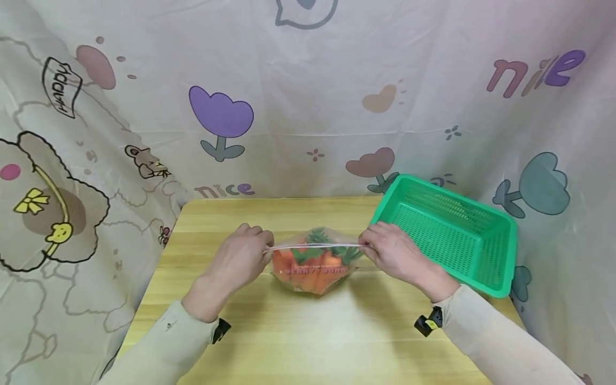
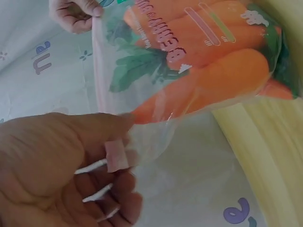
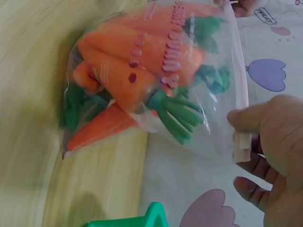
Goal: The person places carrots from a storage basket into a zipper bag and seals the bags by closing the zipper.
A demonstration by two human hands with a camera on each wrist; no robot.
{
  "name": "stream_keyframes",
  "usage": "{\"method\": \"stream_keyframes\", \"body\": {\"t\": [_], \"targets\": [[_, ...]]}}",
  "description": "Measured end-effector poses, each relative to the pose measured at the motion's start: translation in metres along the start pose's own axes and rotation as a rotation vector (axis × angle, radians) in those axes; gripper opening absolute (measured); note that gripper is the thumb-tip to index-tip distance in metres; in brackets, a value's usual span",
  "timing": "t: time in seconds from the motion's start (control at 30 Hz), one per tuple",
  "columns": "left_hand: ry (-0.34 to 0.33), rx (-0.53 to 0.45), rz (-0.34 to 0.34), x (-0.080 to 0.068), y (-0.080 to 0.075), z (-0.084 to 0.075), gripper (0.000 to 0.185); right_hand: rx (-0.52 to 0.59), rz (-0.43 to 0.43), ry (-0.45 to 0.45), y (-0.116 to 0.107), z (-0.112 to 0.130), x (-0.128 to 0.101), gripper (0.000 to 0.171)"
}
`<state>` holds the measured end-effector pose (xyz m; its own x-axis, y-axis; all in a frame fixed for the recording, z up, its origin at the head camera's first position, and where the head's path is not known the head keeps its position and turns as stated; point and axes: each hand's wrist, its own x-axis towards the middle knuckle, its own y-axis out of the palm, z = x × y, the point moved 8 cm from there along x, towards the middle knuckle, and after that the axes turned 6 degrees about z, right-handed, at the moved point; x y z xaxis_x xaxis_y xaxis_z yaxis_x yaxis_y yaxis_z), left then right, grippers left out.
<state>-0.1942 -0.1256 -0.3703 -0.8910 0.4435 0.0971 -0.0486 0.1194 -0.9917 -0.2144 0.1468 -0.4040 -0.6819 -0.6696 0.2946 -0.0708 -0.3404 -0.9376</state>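
A clear zip bag (image 1: 315, 270) with printed lettering holds several orange carrots (image 3: 125, 78) with green tops, and both hands grip it at its upper edge. My left hand (image 1: 244, 254) pinches one end of the pale zip strip (image 1: 315, 246) between thumb and fingers. At the opposite end my right hand (image 1: 392, 250) pinches the strip, seen close in the right wrist view. Stretched straight between the hands, the strip runs level across the top. A small pinkish tab (image 2: 116, 156) shows by the left fingers.
A green plastic basket (image 1: 486, 256) with perforated walls stands at the right, its corner beside my right hand. The wooden table (image 1: 308, 342) lies under everything. Printed cloth (image 1: 298, 107) hangs behind and along both sides.
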Motion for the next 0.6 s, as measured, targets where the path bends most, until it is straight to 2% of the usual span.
{"method": "stream_keyframes", "body": {"t": [0.1, 0.17, 0.23, 0.3, 0.37, 0.5, 0.6], "targets": [[0.044, -0.004, -0.072, 0.005, -0.003, -0.002, 0.009, 0.0, -0.058, -0.032, -0.007, -0.001, 0.003, 0.011], [0.064, 0.017, -0.151, 0.007, -0.008, -0.001, 0.01, 0.005, -0.104, -0.044, -0.013, -0.003, 0.005, 0.011], [0.07, 0.044, -0.229, 0.009, -0.014, 0.001, 0.01, 0.012, -0.146, -0.045, -0.019, -0.004, 0.008, 0.009], [0.066, 0.067, -0.264, 0.009, -0.016, 0.002, 0.01, 0.01, -0.169, -0.045, -0.022, -0.004, 0.01, 0.009], [0.059, 0.089, -0.23, 0.007, -0.009, 0.002, 0.009, -0.004, -0.145, -0.051, -0.016, -0.002, 0.008, 0.01], [0.041, 0.119, -0.114, 0.002, 0.01, 0.0, 0.011, -0.038, -0.032, -0.062, 0.007, 0.004, 0.005, 0.01], [0.026, 0.099, -0.088, 0.004, 0.012, -0.001, 0.013, -0.018, 0.01, -0.033, 0.013, 0.004, 0.005, 0.009]]}}
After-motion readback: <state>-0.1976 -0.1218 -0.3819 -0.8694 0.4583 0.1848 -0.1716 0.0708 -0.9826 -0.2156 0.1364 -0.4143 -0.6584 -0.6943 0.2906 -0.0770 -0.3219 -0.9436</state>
